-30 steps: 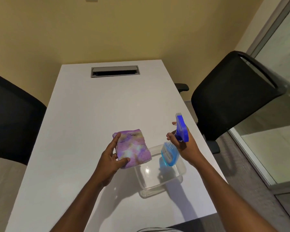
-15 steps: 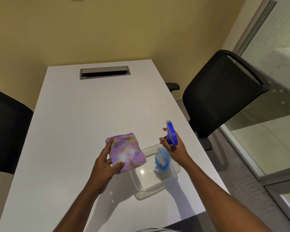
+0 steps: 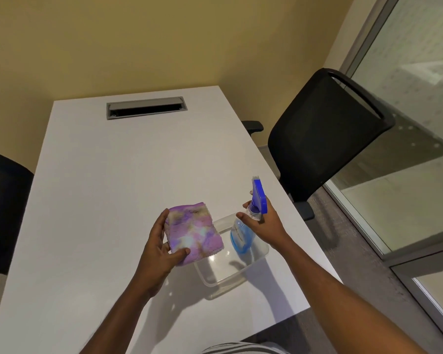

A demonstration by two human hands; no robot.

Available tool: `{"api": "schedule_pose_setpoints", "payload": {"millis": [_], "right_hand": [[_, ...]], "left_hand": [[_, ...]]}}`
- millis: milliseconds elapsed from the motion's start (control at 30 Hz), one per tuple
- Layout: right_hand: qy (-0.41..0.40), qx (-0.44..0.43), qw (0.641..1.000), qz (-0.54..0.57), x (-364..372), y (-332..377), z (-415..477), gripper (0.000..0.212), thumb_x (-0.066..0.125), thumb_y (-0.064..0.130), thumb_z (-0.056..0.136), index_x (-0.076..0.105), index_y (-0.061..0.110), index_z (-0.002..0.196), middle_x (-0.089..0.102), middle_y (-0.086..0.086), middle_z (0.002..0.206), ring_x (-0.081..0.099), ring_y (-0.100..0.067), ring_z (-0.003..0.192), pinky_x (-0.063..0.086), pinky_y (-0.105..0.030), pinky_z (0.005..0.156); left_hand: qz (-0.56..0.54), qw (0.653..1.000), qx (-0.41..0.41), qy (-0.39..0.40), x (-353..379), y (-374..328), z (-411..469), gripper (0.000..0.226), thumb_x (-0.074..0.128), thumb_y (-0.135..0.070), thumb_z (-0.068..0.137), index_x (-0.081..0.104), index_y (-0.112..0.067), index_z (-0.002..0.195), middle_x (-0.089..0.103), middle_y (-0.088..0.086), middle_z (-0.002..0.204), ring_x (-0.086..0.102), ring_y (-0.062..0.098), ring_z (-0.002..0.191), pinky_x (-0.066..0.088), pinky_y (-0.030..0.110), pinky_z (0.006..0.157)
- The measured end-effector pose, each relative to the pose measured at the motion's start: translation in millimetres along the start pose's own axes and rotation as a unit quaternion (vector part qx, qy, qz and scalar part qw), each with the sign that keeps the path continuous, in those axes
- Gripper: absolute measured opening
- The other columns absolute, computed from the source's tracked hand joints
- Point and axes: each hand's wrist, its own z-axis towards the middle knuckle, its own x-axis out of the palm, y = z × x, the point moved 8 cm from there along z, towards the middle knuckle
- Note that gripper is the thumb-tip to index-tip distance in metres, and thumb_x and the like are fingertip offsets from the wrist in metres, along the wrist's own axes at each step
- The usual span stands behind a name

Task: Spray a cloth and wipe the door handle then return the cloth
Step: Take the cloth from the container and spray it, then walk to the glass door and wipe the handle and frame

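Spraying step: the person holds cloth and bottle up over the white table [image 3: 92,200], both lifted clear of the clear plastic tub [image 3: 237,279], which serves as the landmark below.
Left hand: the left hand [image 3: 159,249] grips the folded purple cloth [image 3: 193,232] from its left side, thumb pressed on the near lower corner, fingers behind; the broad face tilts up toward the camera, just left of the tub and overlapping its near-left rim.
Right hand: the right hand [image 3: 266,223] is wrapped round the neck of the spray bottle [image 3: 243,231], above the tub's far-right part; whether a finger sits on the trigger cannot be told.
Bottle: blue spray head up, clear body hanging below the hand, nozzle seemingly pointing away from the camera and not squarely at the cloth.
Tub: empty as far as can be seen, standing near the table's right edge.
Doing it well: I would turn the nozzle toward the cloth's open face, keep the two near but not touching, and give short squeezes so the cloth dampens without dripping.
Risk: mist may miss the cloth and land on the table left of the tub.
Door handle: not in view; wiping and returning the cloth remain.
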Motion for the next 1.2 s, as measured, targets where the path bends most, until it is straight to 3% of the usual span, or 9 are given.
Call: {"api": "schedule_pose_setpoints", "payload": {"millis": [167, 333, 400, 533, 633, 700, 867, 1000, 1200], "right_hand": [[-0.032, 0.008, 0.999, -0.004, -19, -2, -19, 0.07, 0.077, 0.031, 0.074, 0.04, 0.022, 0.132, 0.052, 0.007, 0.125, 0.057, -0.013, 0.111, 0.053, -0.012, 0.078], [-0.245, 0.007, 0.969, 0.022, -52, -7, -82, 0.034, 0.072, 0.026, 0.081, 0.052, 0.021, 0.108, 0.058, 0.01, 0.102, 0.061, -0.012, 0.093, 0.055, -0.013, 0.073], [-0.273, 0.027, 0.961, 0.007, -51, -13, -105, 0.022, 0.066, 0.028, 0.086, 0.053, 0.017, 0.101, 0.058, 0.005, 0.095, 0.06, -0.015, 0.087, 0.056, -0.014, 0.069], [-0.157, 0.076, 0.984, 0.032, -18, -26, -119, 0.007, 0.057, 0.025, 0.093, 0.052, 0.02, 0.095, 0.06, 0.001, 0.095, 0.062, -0.018, 0.092, 0.054, -0.013, 0.068], [-0.073, 0.115, 0.99, 0.048, 9, -35, -121, 0.009, 0.049, 0.028, 0.098, 0.053, 0.02, 0.097, 0.061, -0.004, 0.101, 0.062, -0.023, 0.098, 0.057, -0.023, 0.075], [-0.041, 0.146, 0.987, 0.062, 16, -41, -123, 0.014, 0.044, 0.03, 0.1, 0.053, 0.02, 0.096, 0.062, -0.006, 0.103, 0.062, -0.028, 0.102, 0.055, -0.031, 0.081], [0.021, 0.2, 0.964, 0.173, 8, -37, -130, 0.013, 0.038, 0.036, 0.101, 0.039, 0.023, 0.098, 0.056, -0.017, 0.118, 0.058, -0.024, 0.094, 0.05, -0.034, 0.073], [0.074, 0.202, 0.959, 0.186, -17, -38, -141, 0.018, 0.037, 0.042, 0.1, 0.038, 0.025, 0.106, 0.053, -0.011, 0.125, 0.063, -0.023, 0.107, 0.056, -0.035, 0.082], [0.047, 0.187, 0.951, 0.241, -88, -52, -160, 0.023, 0.036, 0.041, 0.1, 0.043, 0.023, 0.111, 0.055, -0.012, 0.127, 0.064, -0.027, 0.107, 0.057, -0.035, 0.075]], "left_hand": [[-0.003, 1.0, 0.005, 0.025, 9, 4, -2, 0.096, 0.075, 0.008, 0.067, 0.031, -0.029, 0.144, 0.044, -0.019, 0.135, 0.057, -0.018, 0.099, 0.051, 0.007, 0.067], [-0.008, 0.999, 0.001, 0.037, 11, 10, -10, 0.092, 0.072, -0.006, 0.061, 0.034, -0.03, 0.142, 0.046, -0.023, 0.133, 0.059, -0.011, 0.105, 0.054, 0.012, 0.07], [-0.011, 0.999, -0.007, 0.042, 11, 17, -14, 0.093, 0.073, -0.006, 0.062, 0.034, -0.031, 0.142, 0.046, -0.018, 0.136, 0.06, -0.006, 0.108, 0.056, 0.016, 0.072], [-0.004, 0.997, -0.027, 0.068, 21, 26, -23, 0.095, 0.076, -0.01, 0.063, 0.033, -0.046, 0.139, 0.047, -0.018, 0.139, 0.056, 0.002, 0.119, 0.058, 0.023, 0.081], [0.02, 0.996, -0.017, 0.079, 35, 27, -31, 0.086, 0.074, -0.008, 0.064, 0.041, -0.039, 0.137, 0.049, -0.023, 0.137, 0.054, -0.005, 0.117, 0.055, 0.015, 0.077], [0.031, 0.996, -0.012, 0.087, 46, 28, -36, 0.078, 0.073, -0.006, 0.066, 0.048, -0.035, 0.134, 0.053, -0.022, 0.134, 0.054, 0.0, 0.12, 0.055, 0.016, 0.079], [0.038, 0.993, -0.018, 0.112, 80, 26, -44, 0.072, 0.074, -0.009, 0.066, 0.053, -0.034, 0.13, 0.055, -0.023, 0.131, 0.057, 0.009, 0.12, 0.056, 0.02, 0.081], [0.036, 0.991, -0.013, 0.131, 119, 23, -50, 0.073, 0.075, -0.011, 0.067, 0.05, -0.031, 0.133, 0.051, -0.013, 0.138, 0.057, 0.007, 0.119, 0.056, 0.019, 0.077], [0.056, 0.986, 0.0, 0.155, 197, 23, -57, 0.074, 0.076, -0.02, 0.07, 0.045, -0.029, 0.136, 0.043, -0.008, 0.144, 0.052, 0.003, 0.122, 0.057, 0.024, 0.078]]}}
